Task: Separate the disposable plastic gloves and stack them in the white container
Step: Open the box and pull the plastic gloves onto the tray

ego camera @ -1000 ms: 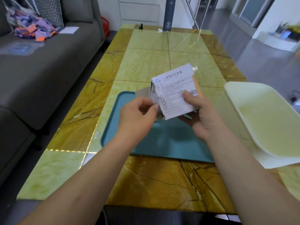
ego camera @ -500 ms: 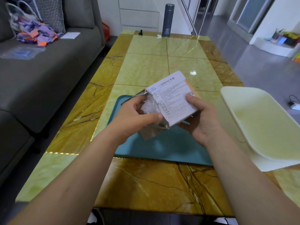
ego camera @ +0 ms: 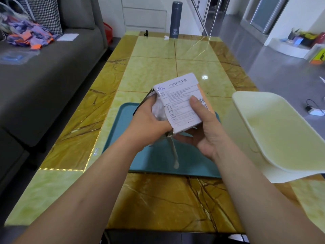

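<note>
Head view: we're at the very start, we reckon. The white container [ego camera: 274, 129] at the right edge of the frame has nothing in it yet. Our right hand [ego camera: 202, 131] is wrapped round the glove box [ego camera: 179, 103], thumb on the printed face, holding it up over the teal tray [ego camera: 158, 159] mid-frame. Our left hand [ego camera: 149, 120] is at the box's open left end, fingers curled on the crumpled gloves [ego camera: 158, 110] poking out. So the gloves sit right between both hands. Next move is probably to tug the wad clear, then peel one off. The thin film looks clingy, so go gently.
</note>
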Action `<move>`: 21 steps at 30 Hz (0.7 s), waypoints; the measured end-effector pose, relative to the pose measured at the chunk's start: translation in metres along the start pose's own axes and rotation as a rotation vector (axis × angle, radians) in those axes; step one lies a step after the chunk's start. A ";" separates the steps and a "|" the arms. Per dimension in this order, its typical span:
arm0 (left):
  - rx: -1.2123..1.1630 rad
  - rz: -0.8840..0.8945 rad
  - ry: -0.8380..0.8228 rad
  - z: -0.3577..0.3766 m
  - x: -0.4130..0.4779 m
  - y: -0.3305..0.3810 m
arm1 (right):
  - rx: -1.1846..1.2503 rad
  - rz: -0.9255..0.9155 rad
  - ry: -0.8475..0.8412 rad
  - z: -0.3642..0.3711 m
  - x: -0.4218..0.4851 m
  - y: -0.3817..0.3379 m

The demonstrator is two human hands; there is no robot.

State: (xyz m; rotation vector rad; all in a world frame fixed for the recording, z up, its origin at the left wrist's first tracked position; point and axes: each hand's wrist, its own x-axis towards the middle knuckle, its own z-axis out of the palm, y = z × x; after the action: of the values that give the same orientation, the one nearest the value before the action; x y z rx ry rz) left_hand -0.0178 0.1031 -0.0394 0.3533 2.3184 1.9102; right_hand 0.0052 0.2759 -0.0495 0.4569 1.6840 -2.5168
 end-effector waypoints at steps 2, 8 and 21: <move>-0.057 -0.007 0.026 0.009 0.002 0.000 | -0.005 -0.017 0.024 0.000 0.000 0.001; -0.003 -0.018 0.125 0.013 0.005 -0.007 | -0.037 -0.061 0.106 -0.009 0.005 -0.006; 0.295 -0.033 -0.056 -0.056 -0.008 -0.008 | 0.010 -0.284 0.328 -0.027 0.008 -0.023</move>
State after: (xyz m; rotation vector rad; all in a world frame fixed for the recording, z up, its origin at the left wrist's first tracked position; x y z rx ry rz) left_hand -0.0244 0.0462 -0.0363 0.3881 2.5524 1.5216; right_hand -0.0022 0.3104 -0.0410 0.7126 1.9750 -2.7721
